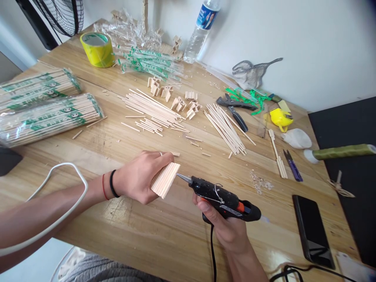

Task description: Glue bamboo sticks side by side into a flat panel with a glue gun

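My left hand is closed around a small block of short wooden sticks lying side by side. In my right hand is a black hot glue gun, its metal nozzle pointing left. The nozzle tip is at the right edge of the stick block; whether it touches cannot be made out. Beyond my hands lie loose long sticks, short cut sticks and several small glued stick pieces. Another bunch of long sticks is spread to the right.
Packs of chopsticks lie at left near yellow tape. A water bottle stands by the wall. Cutting pliers, purple snips and a phone are at right. A white cable crosses my left forearm.
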Demonstrator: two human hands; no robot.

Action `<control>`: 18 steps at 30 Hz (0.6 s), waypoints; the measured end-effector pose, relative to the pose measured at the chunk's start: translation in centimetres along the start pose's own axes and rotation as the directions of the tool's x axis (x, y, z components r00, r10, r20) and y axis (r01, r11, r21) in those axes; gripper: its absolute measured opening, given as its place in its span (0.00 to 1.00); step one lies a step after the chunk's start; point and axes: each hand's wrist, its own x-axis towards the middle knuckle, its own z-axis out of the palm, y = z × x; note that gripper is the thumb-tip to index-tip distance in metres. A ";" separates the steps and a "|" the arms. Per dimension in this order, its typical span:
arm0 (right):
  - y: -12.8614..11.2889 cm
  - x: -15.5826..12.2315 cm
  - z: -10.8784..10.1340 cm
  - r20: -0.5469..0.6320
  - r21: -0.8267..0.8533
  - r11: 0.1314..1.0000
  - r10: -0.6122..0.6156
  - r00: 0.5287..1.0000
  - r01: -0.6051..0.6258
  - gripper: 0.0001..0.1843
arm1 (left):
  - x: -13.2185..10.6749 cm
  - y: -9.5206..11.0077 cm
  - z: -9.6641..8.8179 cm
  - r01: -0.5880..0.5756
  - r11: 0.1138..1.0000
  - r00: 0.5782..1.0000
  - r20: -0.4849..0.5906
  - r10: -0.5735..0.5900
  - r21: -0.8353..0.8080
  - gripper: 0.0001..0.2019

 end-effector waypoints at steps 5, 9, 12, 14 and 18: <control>-0.2 0.2 0.0 0.013 0.004 1.000 -0.007 1.000 0.007 0.12 | -0.1 0.0 0.0 0.006 1.000 1.000 0.005 -0.006 0.000 0.14; -0.7 0.7 -0.1 0.058 0.022 1.000 -0.018 0.998 0.016 0.13 | -0.1 0.0 0.0 0.003 1.000 1.000 0.006 -0.003 -0.003 0.14; -1.0 1.0 -0.1 0.088 0.060 0.998 -0.017 0.996 0.012 0.15 | -0.1 0.0 0.0 -0.003 1.000 1.000 0.008 0.003 -0.003 0.14; -1.1 1.1 0.0 0.087 0.081 0.997 -0.016 0.996 0.009 0.15 | -0.1 0.0 0.0 -0.003 1.000 1.000 0.011 0.003 -0.003 0.14; -1.2 1.2 0.1 0.095 0.096 0.995 -0.010 0.995 0.001 0.15 | -0.1 0.0 0.0 0.001 1.000 1.000 0.010 -0.001 0.005 0.14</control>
